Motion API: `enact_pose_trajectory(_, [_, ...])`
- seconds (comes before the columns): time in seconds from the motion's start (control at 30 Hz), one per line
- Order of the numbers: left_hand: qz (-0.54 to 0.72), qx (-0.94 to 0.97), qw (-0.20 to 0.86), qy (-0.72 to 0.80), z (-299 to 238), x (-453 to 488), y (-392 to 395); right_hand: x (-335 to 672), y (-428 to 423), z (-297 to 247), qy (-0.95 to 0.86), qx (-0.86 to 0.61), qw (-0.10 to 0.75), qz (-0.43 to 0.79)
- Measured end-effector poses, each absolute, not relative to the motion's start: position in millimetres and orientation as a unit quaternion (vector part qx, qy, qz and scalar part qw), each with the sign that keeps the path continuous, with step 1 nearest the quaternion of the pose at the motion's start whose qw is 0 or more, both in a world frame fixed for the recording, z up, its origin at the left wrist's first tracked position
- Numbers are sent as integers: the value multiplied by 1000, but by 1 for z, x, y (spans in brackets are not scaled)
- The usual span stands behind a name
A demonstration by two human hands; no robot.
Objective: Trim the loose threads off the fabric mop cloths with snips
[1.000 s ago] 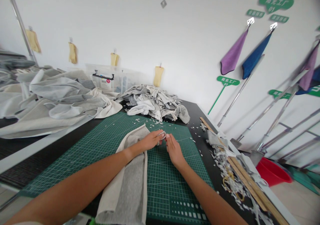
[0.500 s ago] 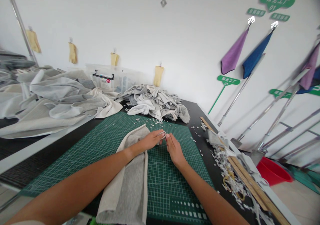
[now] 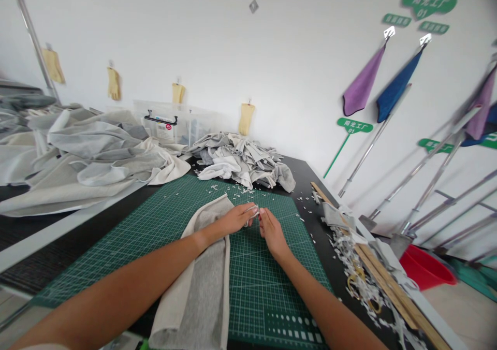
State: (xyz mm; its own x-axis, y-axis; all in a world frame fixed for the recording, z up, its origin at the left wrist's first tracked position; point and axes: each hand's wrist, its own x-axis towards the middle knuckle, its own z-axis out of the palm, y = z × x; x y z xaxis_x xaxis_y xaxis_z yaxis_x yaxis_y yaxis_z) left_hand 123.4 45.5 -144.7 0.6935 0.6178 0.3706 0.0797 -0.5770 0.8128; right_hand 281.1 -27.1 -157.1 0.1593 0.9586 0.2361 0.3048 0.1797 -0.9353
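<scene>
Above the green cutting mat [image 3: 256, 298], my left hand [image 3: 237, 218] is closed on a small, light grey fabric strip [image 3: 254, 209]. Close beside it, my right hand [image 3: 271, 230] pinches the strip's other end between thumb and finger. Only a short piece of the strip shows between the two hands. A long folded piece of grey and cream fabric [image 3: 205, 293] lies on the mat beneath my left forearm and runs over the near edge.
Heaped grey cloth [image 3: 97, 143] covers the table's left. A pile of cut fabric pieces [image 3: 248, 158] sits behind the mat, near a clear plastic box [image 3: 163, 127]. At right are wooden rulers [image 3: 388, 288], gold-handled scissors [image 3: 355, 282], scraps and a red bucket [image 3: 425, 267].
The strip's loop between my hands looks smaller and flatter than before. Both hands stay in nearly the same place, and the folded fabric has not moved.
</scene>
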Motion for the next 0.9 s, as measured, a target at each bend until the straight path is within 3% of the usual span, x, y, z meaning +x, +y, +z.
enact_pose_trajectory(0.2, [348,812,402,242,-144,123,44,283,-23,-152,-497,-540,546,403])
enact_pose_trajectory(0.43, [366,818,371,242,-144,122,43,279,-27,-146,-510,-565,516,393])
enact_pose_trajectory(0.7, [419,829,207,309,-129,121,44,277,-26,-148,-490,-564,523,410])
enact_pose_trajectory(0.8, [424,829,174,321,-110,117,40,281,-26,-146,-524,-603,493,346])
enact_pose_trajectory(0.9, [417,839,116,331,-84,109,33,286,-30,-144,-592,-677,402,172])
